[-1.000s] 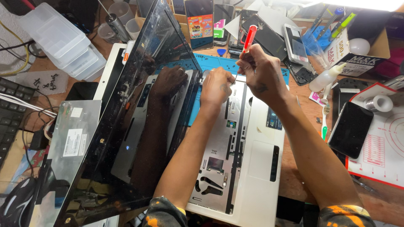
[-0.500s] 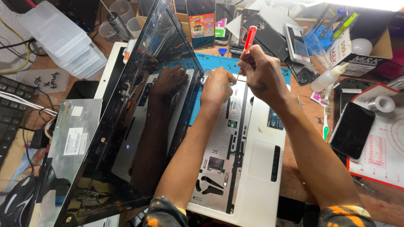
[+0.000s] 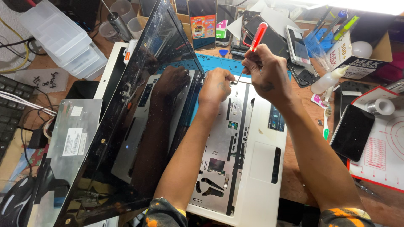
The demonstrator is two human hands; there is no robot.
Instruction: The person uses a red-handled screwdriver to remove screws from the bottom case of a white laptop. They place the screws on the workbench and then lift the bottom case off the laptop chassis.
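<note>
Item: white laptop base, keyboard removed, under repair on a cluttered bench.

Against the views from a second ago almost nothing has shifted: both hands sit at the same far edge of the base near the hinge, so the work on that one spot reads as ongoing, not finished. Right hand is closed around a red-handled screwdriver, shaft angled down to the bare metal tray. Left hand is curled, fingertips pinched at the same point; whether it holds a screw I cannot tell. The dark open screen leans to the left. Containers: stacked clear plastic boxes, contents not discernible; a white cardboard box with pens standing in it; grey cups, insides hidden; a small white squeeze bottle.
</note>
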